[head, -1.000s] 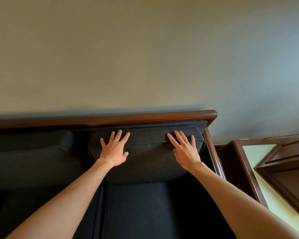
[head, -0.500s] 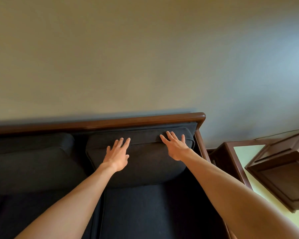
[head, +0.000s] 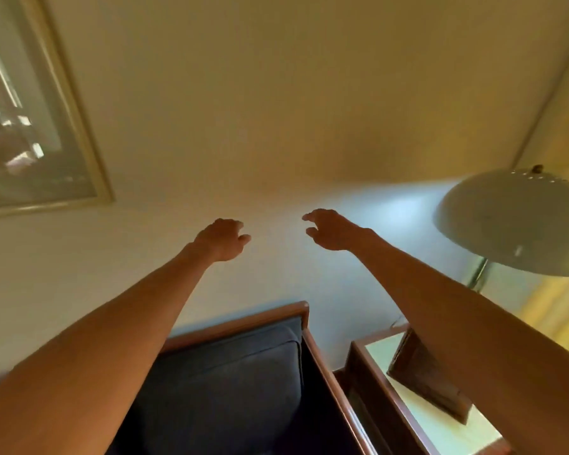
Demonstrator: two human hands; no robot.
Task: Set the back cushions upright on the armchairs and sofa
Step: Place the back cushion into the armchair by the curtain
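A dark back cushion (head: 230, 366) stands upright against the wooden back rail (head: 243, 321) at the right end of the sofa, low in the head view. Both my hands hang in the air in front of the wall, well above the cushion and apart from it. My left hand (head: 222, 239) has its fingers loosely curled and holds nothing. My right hand (head: 330, 229) is loosely spread with bent fingers, also holding nothing. My forearms hide part of the sofa.
A wooden side table (head: 418, 399) with a light top stands right of the sofa and carries a dark wooden box (head: 424, 372). A lamp with a pale domed shade (head: 513, 224) rises at the right. A framed picture (head: 30, 126) hangs on the wall upper left.
Both hands have lifted off the cushion's top edge and now float in front of the wall. The view has tilted upward and to the right, bringing in the lamp and picture.
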